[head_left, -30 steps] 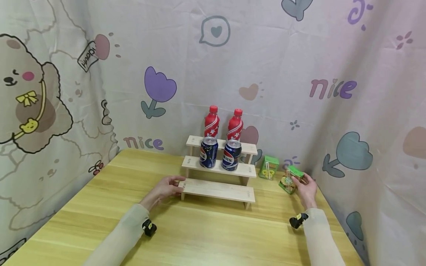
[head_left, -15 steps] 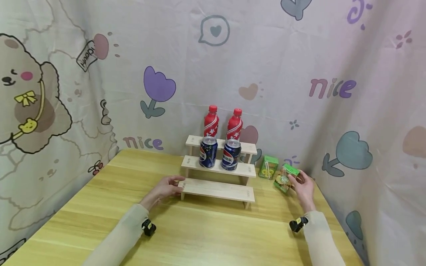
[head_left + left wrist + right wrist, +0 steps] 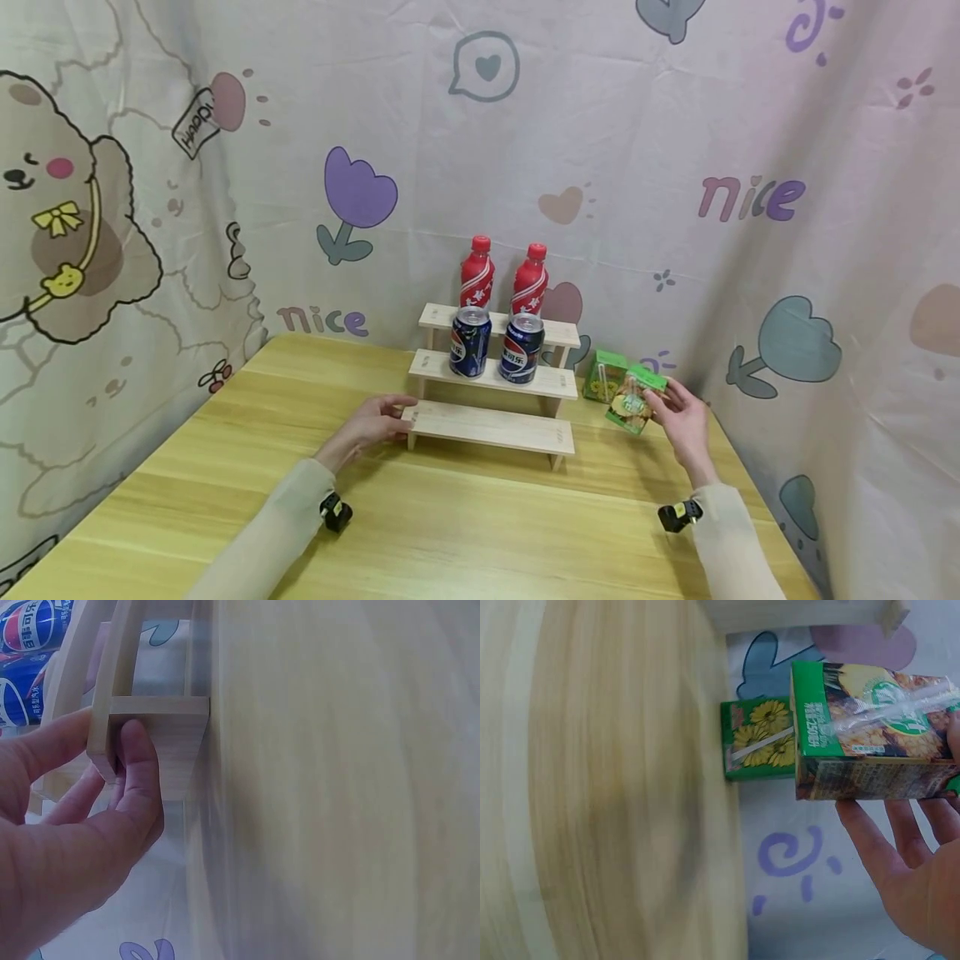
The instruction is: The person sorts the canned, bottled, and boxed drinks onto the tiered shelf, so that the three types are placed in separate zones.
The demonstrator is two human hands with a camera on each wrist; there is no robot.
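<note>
Right grip [image 3: 686, 425]: we pinch the pineapple juice box [image 3: 628, 408] at our 10 o'clock, tall side nearly upright, above the tabletop [image 3: 480, 533] | Bottom wooden step [image 3: 491, 427]: box's 9 o'clock | Left grip [image 3: 372, 423]: we hold that step's left end

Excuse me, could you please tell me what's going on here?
A person is holding a green drink carton tilted in the right hand, seemingly lifted off the table. The left hand grips the end of the lowest step of a wooden rack. Two red bottles stand on its top step and two blue cans on the middle one. A second carton stands on the table beside the rack.
</note>
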